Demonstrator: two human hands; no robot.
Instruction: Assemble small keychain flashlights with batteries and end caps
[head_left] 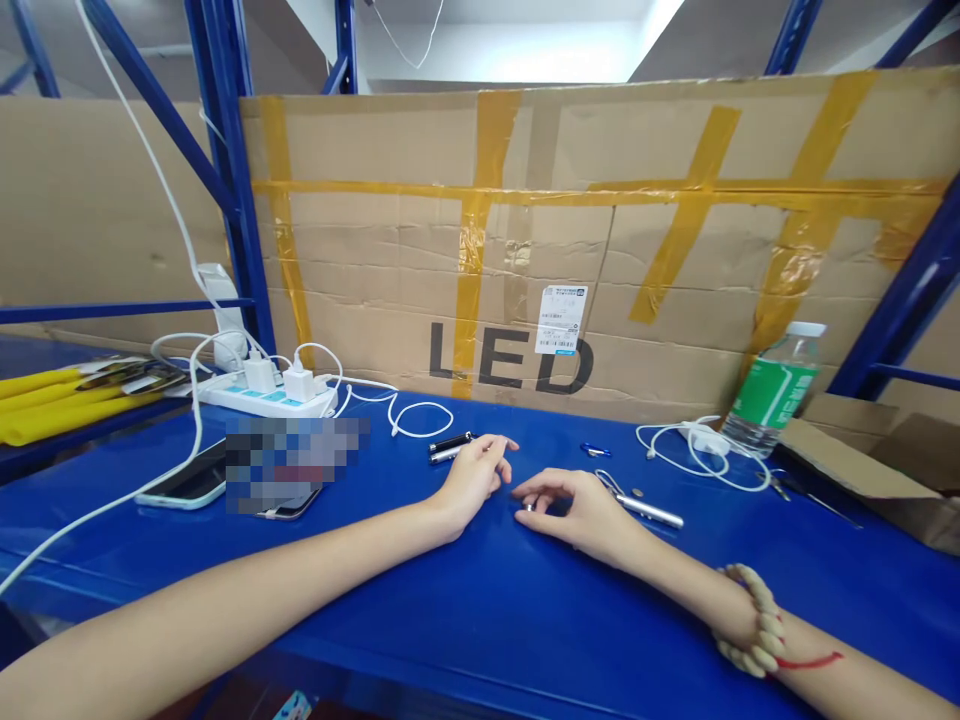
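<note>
My right hand (581,508) pinches a small shiny metal piece (529,507) between thumb and fingertips, just over the blue table (465,610). Across from it, my left hand (474,480) is loosely bent with its fingers apart, and nothing shows in it. Behind the left hand lie a black slim tube (451,442) and a silver slim tube (444,455), partly covered by that hand. Beside my right wrist rests a silver pen-shaped tube (654,512) with a cord loop at one end. A small round disc (637,492) lies near it, and a blue clip (596,450) farther back.
A large cardboard box (390,270) marked LED stands along the back. On the left are a white power strip (277,400) with cables, a phone (187,480) and yellow items (60,405). A water bottle (776,395), a white cable (705,440) and an opened carton (862,455) are right.
</note>
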